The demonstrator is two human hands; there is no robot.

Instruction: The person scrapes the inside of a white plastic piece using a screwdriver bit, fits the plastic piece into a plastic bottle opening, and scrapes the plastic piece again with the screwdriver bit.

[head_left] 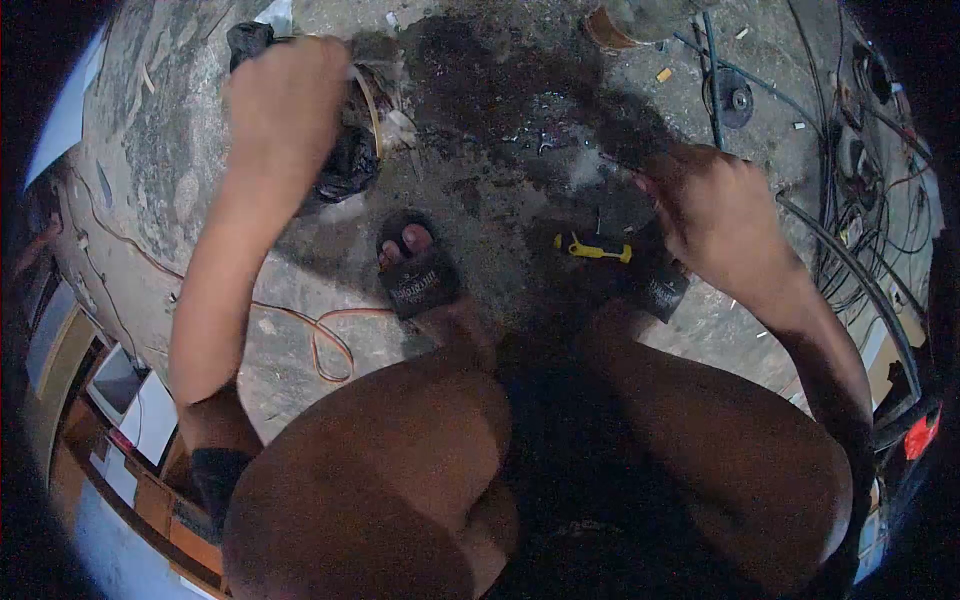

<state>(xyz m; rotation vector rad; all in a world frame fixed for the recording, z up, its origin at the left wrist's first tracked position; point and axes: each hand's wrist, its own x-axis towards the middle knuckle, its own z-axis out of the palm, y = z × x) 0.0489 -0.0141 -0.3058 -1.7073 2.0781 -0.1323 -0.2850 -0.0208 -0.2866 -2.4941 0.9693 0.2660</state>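
Note:
My left hand (285, 115) is raised at the upper left, its fingers curled closed and somewhat blurred. What it holds, if anything, is hidden. Crumpled black plastic (350, 165) lies beside it, near a thin pale curved strip (372, 108). On the other side my right hand (728, 220) is closed, its back towards me, above my right sandal (660, 292). Something thin and dark (618, 165) seems to stick out leftward from its fingertips; I cannot make out its kind. A yellow plastic piece (598, 250) lies on the floor to the left of that hand.
A dark wet patch (490, 85) spreads over the concrete floor ahead. At the right lie a dark disc (736, 98), black cables (850, 170) and hoses. An orange cord (320, 345) loops by my left sandal (415, 270). Wooden shelving (150, 500) stands at lower left.

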